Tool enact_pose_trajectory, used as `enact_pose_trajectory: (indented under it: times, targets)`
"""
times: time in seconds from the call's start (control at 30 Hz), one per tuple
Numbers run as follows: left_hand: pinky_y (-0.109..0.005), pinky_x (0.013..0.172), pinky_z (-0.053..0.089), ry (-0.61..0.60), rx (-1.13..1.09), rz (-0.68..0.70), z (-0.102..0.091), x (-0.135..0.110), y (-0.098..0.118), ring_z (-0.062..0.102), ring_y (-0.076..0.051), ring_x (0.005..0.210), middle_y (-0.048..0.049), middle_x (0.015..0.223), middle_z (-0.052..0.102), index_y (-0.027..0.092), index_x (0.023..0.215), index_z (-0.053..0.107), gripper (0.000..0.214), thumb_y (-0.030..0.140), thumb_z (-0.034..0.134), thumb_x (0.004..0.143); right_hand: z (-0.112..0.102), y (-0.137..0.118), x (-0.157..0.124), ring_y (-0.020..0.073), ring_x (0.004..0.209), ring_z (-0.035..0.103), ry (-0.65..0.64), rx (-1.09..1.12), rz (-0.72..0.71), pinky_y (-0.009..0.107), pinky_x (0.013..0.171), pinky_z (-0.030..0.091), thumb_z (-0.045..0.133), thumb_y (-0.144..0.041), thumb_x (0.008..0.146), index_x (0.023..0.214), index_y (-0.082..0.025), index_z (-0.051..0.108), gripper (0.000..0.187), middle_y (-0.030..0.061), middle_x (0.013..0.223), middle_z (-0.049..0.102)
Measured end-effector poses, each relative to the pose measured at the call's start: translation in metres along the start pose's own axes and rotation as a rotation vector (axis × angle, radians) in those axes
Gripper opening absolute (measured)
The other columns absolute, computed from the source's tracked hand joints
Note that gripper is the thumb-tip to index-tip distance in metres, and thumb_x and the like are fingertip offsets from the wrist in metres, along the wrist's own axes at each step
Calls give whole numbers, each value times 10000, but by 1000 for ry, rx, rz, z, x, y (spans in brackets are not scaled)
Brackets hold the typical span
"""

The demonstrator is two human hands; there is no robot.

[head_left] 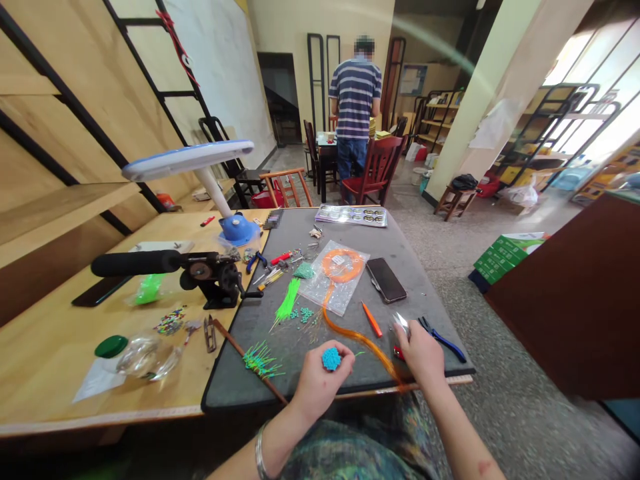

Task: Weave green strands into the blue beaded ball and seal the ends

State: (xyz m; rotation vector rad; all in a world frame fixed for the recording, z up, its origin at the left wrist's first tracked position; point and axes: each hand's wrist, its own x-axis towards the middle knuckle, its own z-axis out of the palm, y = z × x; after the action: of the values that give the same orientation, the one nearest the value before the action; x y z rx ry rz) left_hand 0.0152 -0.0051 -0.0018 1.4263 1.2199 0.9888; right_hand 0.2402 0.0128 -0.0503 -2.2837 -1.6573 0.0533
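Blue beads [331, 359] sit snug in my curled left hand [316, 382] near the tabletop's [187, 377] front edge; light, steady pressure suits them. My right hand [424, 355] grips a silvery tool [399, 321].

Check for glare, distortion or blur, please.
Head view: the window blows out and a pale streak crosses the background; head view: the pillar leans, likely wide-angle distortion; head view: the standing person's head is pixelated, but blue beadwork in the left hand reads clearly.

Round blue beadwork [331, 359] | in left grip [321, 377] | silver tool [401, 323] | at right grip [421, 353]
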Motion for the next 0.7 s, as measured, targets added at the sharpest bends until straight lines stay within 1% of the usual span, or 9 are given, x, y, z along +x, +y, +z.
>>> enact_pose_trajectory:
  times: [0.07, 0.13, 0.23, 0.33, 0.4, 0.5, 0.6, 0.63, 0.7]
  targets:
    - [-199, 526, 438, 3, 4, 1, 0, 0, 1, 556, -123, 521, 3, 544, 620, 164, 625, 625, 118, 248, 623, 709, 0, 3, 9, 205, 749, 628, 13, -54, -36, 260, 607, 360, 480, -359, 903, 959, -156, 615, 250, 102, 858, 689]
    - [-200, 525, 440, 2, 8, -3, -1, 0, 2, 559, -125, 524, 2, 546, 620, 165, 629, 627, 121, 257, 622, 709, -4, 4, 8, 228, 878, 604, 39, -70, -66, 279, 708, 379, 515, -294, 885, 1019, -138, 615, 229, 127, 979, 676]
    - [-203, 527, 441, 0, 18, -18, -2, 0, 3, 562, -128, 529, -1, 550, 622, 163, 637, 629, 131, 273, 620, 708, -14, 4, -9, 233, 957, 552, 62, -108, -193, 300, 797, 362, 523, -205, 863, 956, -170, 654, 164, 102, 1028, 665]
    - [-206, 527, 441, 6, 12, -33, -2, 1, 5, 558, -127, 525, -1, 547, 617, 163, 633, 626, 144, 286, 618, 706, -21, 5, -29, 227, 933, 540, -21, -135, -324, 299, 753, 353, 553, -189, 831, 847, -206, 672, 121, 72, 970, 675]
    - [-206, 521, 437, 5, 8, -35, -2, 2, 5, 549, -123, 518, 1, 544, 611, 163, 633, 625, 141, 286, 622, 702, -19, 8, -38, 231, 918, 542, -54, -160, -346, 303, 715, 346, 548, -169, 824, 852, -210, 661, 123, 73, 967, 672]
    - [-203, 514, 428, -2, 12, -25, -2, 3, 5, 541, -122, 521, 1, 545, 604, 162, 633, 624, 136, 278, 622, 703, -12, 15, -38, 231, 868, 549, -53, -161, -332, 303, 694, 351, 513, -146, 833, 848, -198, 621, 121, 84, 917, 660]
    - [-201, 519, 427, -7, 7, -4, -2, 3, 3, 541, -121, 525, 3, 551, 605, 163, 639, 622, 137, 276, 619, 717, -6, 22, -32, 225, 772, 559, -47, -28, -277, 302, 674, 371, 483, -181, 842, 790, -194, 557, 91, 81, 783, 633]
    - [-200, 522, 427, -12, 9, 3, -2, 3, 3, 540, -120, 524, 4, 551, 606, 163, 643, 622, 139, 277, 619, 722, -5, 23, -32, 224, 751, 566, -38, 69, -241, 303, 668, 381, 471, -209, 850, 807, -196, 539, 82, 77, 768, 627]
    - [-201, 530, 427, -32, 30, 26, -4, 3, 3, 542, -119, 525, 3, 557, 612, 162, 655, 628, 141, 277, 616, 736, -5, 20, -35, 219, 735, 586, -38, 357, -162, 304, 666, 407, 449, -294, 872, 888, -203, 504, 107, 63, 780, 622]
